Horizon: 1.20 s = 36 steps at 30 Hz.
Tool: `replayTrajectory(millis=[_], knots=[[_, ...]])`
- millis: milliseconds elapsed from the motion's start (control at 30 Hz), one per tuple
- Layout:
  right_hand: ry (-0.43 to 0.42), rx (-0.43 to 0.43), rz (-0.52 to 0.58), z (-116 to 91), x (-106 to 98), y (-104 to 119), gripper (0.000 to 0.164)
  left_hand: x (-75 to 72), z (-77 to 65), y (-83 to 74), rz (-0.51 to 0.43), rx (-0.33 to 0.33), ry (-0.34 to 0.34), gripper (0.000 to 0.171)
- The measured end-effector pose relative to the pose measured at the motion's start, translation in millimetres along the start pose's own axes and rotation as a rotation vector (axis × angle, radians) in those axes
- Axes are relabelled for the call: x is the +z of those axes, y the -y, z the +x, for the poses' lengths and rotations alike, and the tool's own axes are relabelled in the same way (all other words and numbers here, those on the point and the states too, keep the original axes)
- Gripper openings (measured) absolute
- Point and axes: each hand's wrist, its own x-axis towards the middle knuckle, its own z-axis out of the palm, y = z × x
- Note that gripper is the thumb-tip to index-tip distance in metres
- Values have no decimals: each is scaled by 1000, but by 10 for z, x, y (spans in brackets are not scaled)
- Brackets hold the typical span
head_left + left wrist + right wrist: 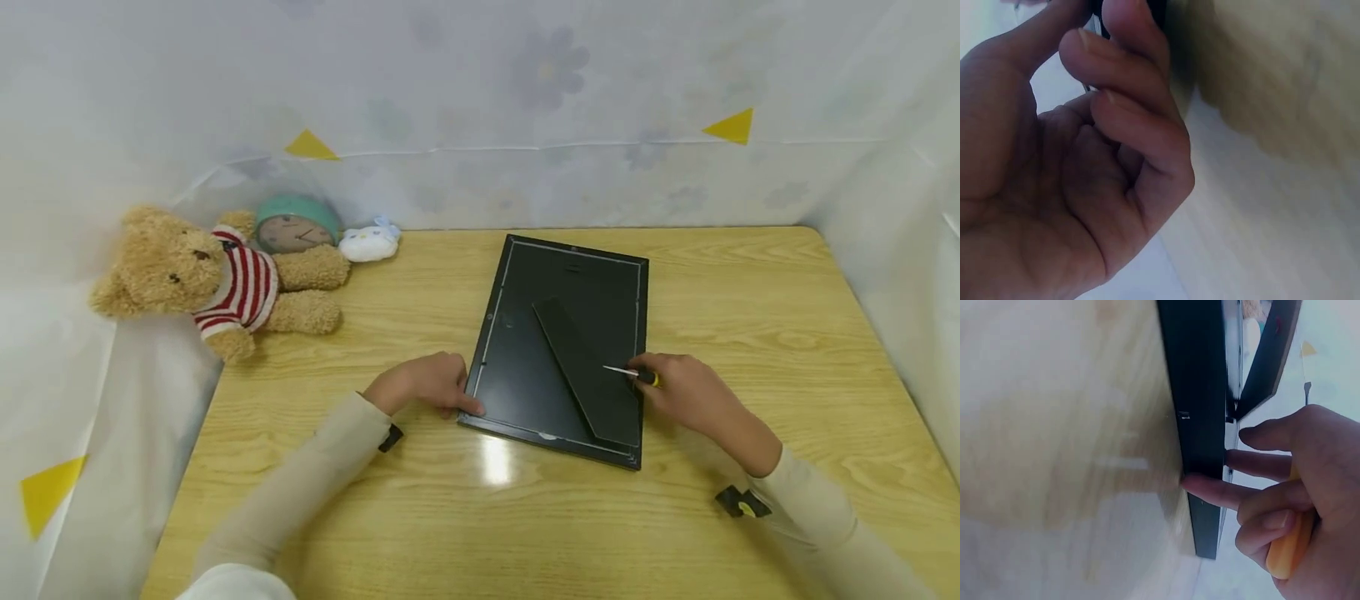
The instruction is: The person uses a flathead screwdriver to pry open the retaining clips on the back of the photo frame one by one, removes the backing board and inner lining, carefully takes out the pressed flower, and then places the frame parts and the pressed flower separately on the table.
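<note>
A black picture frame lies face down on the table, its long stand leg slanting across the back panel. At its near left corner my left hand grips the edge, thumb on top; the left wrist view shows the other fingers curled. My right hand is by the frame's right side and holds a screwdriver, its thin metal shaft pointing left above the stand leg. In the right wrist view the orange handle is tucked in the palm, while extended fingers touch the frame's side.
A teddy bear in a striped shirt lies at the back left of the wooden table. Behind its legs are a green clock and a small white plush. White sheeting surrounds the far sides.
</note>
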Motion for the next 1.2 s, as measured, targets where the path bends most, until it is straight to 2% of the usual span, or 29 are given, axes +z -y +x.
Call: replayTrajectory(millis=[133, 233, 333, 433, 533, 600, 700, 767, 833, 933, 1067, 1200], knots=[[38, 20, 26, 54, -62, -82, 21, 114, -14, -38, -22, 43, -50, 50], [88, 57, 5, 105, -133, -103, 24, 183, -7, -77, -31, 64, -74, 52], [123, 109, -43, 175, -248, -67, 26, 238, 2, -120, -25, 74, -90, 53], [107, 113, -83, 263, -383, 30, 24, 263, 8, -145, -22, 88, -77, 55], [83, 62, -95, 361, -492, 180, 24, 234, 10, -134, -18, 117, -25, 52], [84, -5, -103, 429, -526, 293, 25, 175, -3, -124, -20, 138, 3, 45], [120, -112, -110, 529, -511, 452, 26, 69, -28, -119, -1, 138, -34, 37], [150, -185, -112, 586, -453, 536, 24, 8, -39, -123, 22, 128, -94, 53], [184, -249, -112, 638, -374, 602, 21, -33, -32, -128, 45, 126, -138, 82], [242, -326, -117, 699, -238, 669, 17, -51, -2, -134, 46, 150, -154, 117], [317, -376, -64, 738, -88, 702, 22, -10, 68, -135, 25, 176, -133, 129], [322, -403, -25, 741, -4, 704, 25, 51, 130, -136, 31, 191, -155, 130]])
